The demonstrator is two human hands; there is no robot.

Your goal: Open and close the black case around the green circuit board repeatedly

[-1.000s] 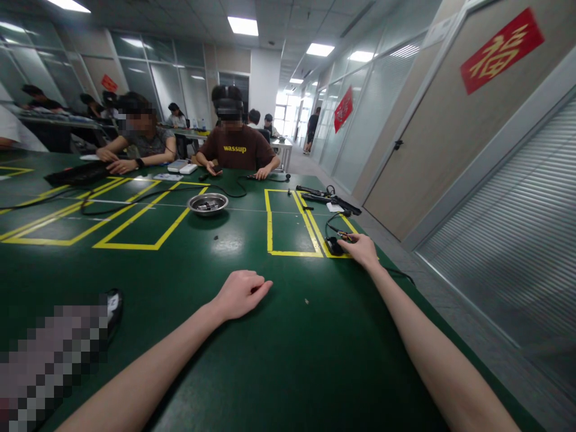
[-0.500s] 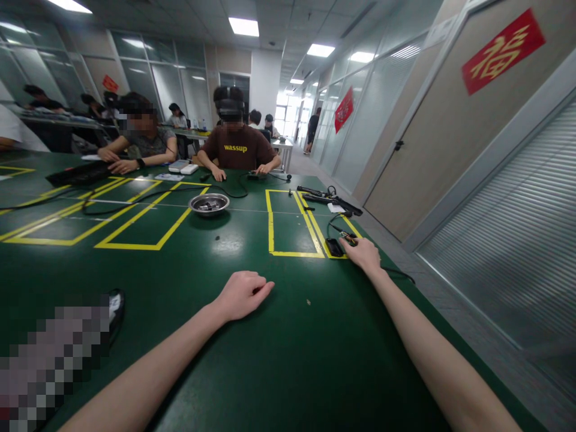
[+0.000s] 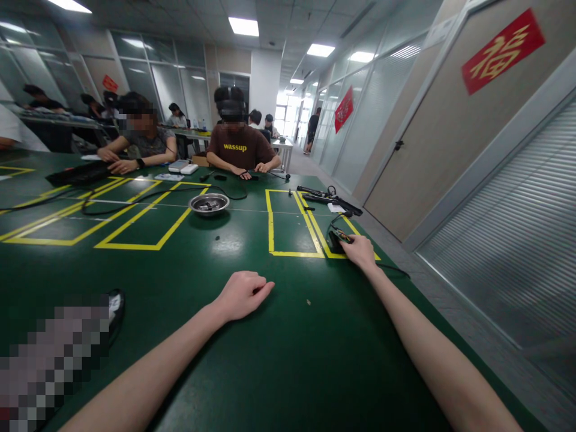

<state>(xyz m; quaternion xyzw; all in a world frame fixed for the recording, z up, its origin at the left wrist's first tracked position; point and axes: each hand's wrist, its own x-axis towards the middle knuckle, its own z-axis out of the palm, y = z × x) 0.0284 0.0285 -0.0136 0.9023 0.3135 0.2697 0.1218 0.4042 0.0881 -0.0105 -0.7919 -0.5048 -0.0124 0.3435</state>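
Note:
My left hand (image 3: 245,295) rests on the green table (image 3: 288,360) with its fingers curled in and the thumb lying forward; nothing shows in it. Farther off to the right, my right hand (image 3: 361,251) is closed on a small wired part (image 3: 342,234), which looks like a circuit board with thin coloured wires. Right beside and partly under this part is a black plastic case (image 3: 334,241), half covered now. Both lie at the near end of a yellow taped rectangle. A black cable (image 3: 393,269) trails from under my right wrist over the table's edge.
A metal bowl (image 3: 209,205) with small metal pieces stands mid-table. Black elongated parts (image 3: 330,199) lie at the far right, by a white paper piece (image 3: 335,207). Two people sit across, their hands on black items. A blurred-out object (image 3: 54,360) is at lower left.
My right hand has shifted slightly left and away from me, bringing the wired part over the black case. My left hand has not moved. The person opposite has brought their hands together.

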